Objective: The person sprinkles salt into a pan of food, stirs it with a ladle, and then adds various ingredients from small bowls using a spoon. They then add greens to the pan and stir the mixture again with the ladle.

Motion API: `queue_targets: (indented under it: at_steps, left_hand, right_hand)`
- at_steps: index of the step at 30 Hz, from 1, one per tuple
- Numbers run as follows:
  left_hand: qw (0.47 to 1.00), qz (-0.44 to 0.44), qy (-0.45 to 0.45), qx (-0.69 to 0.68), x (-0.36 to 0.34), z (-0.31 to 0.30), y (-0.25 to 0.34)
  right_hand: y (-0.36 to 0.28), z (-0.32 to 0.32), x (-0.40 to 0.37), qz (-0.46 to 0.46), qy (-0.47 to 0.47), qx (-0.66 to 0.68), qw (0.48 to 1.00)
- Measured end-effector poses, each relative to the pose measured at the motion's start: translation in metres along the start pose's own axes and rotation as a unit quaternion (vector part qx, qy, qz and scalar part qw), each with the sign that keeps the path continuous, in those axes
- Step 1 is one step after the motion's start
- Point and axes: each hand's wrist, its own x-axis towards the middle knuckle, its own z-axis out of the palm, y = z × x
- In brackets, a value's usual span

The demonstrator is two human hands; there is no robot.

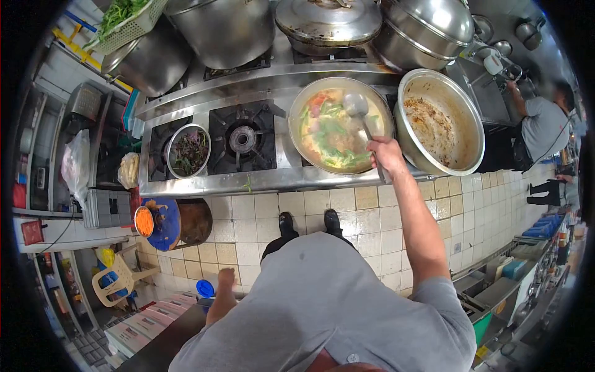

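Note:
My right hand point(387, 155) is closed around the handle of a metal ladle point(356, 106), whose bowl is over the right part of a wide pan point(299, 137). Yellowish broth with green leaves and reddish pieces fills the pan, which sits on the stove. To its right stands a deep metal pot point(476, 124) with brown residue inside. My left hand point(227, 276) hangs low at my left side, away from the stove; its fingers are too small to make out. A metal bowl of dark leaves point(189, 150) rests on the left burner.
Large lidded pots point(328, 22) line the back of the stove. A basket of greens point(127, 25) is at upper left. Below the stove's left end, a bowl of orange shreds point(144, 221) stands by a blue surface. Another person point(540, 127) works at far right.

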Motion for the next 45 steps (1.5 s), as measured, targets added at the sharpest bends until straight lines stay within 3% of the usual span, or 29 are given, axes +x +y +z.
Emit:
queue_targets:
  at_steps: [1, 3, 7, 10, 12, 16, 20, 22, 24, 29, 35, 38, 41, 45]
  left_hand:
    - [0.988, 0.115, 0.044, 0.098, 0.018, 0.01, 0.01]
    - [0.992, 0.06, 0.109, 0.001, -0.022, 0.053, 0.108]
    - [0.989, 0.12, 0.068, 0.058, -0.011, 0.093, 0.214]
    - [0.959, 0.243, 0.047, 0.135, -0.004, 0.102, 0.26]
    - [0.961, 0.256, 0.034, 0.099, -0.008, 0.102, 0.277]
    - [0.973, 0.215, 0.041, 0.067, -0.012, 0.095, 0.256]
    - [0.985, 0.082, 0.056, 0.144, 0.006, 0.067, 0.165]
    - [0.988, 0.037, 0.061, 0.136, -0.017, 0.056, 0.138]
    - [0.988, -0.075, -0.011, 0.135, -0.011, 0.039, 0.115]
    - [0.997, -0.033, 0.057, 0.045, -0.033, 0.035, 0.107]
    - [0.998, 0.007, 0.062, 0.017, -0.039, 0.059, 0.151]
    - [0.997, 0.039, 0.052, 0.044, -0.032, 0.064, 0.175]
    - [0.995, 0.07, 0.057, 0.041, -0.03, 0.072, 0.195]
    - [0.994, 0.075, 0.058, 0.047, -0.031, 0.073, 0.197]
  right_hand:
    - [-0.001, -0.005, 0.007, -0.001, 0.001, -0.018, 1.0]
    - [-0.002, -0.007, 0.024, -0.008, 0.002, -0.041, 0.999]
    - [-0.017, 0.02, 0.044, -0.056, 0.008, -0.132, 0.99]
    - [-0.007, 0.023, 0.047, -0.134, 0.096, -0.22, 0.961]
    - [-0.006, 0.012, 0.021, -0.172, 0.094, -0.261, 0.945]
    - [-0.005, 0.006, -0.002, -0.224, 0.121, -0.408, 0.876]
    - [0.001, 0.013, 0.039, -0.196, 0.148, -0.521, 0.818]
    - [0.0, 0.024, 0.053, -0.223, 0.131, -0.545, 0.797]
    - [-0.005, 0.036, 0.052, -0.247, 0.106, -0.579, 0.77]
    - [-0.007, 0.035, 0.018, -0.273, 0.012, -0.647, 0.712]
    - [0.002, 0.03, 0.013, -0.339, 0.034, -0.627, 0.701]
    - [0.006, 0.028, 0.021, -0.367, 0.019, -0.667, 0.648]
    - [0.005, 0.011, 0.014, -0.367, -0.002, -0.656, 0.659]
    - [-0.01, 0.007, 0.031, -0.299, 0.068, -0.657, 0.689]
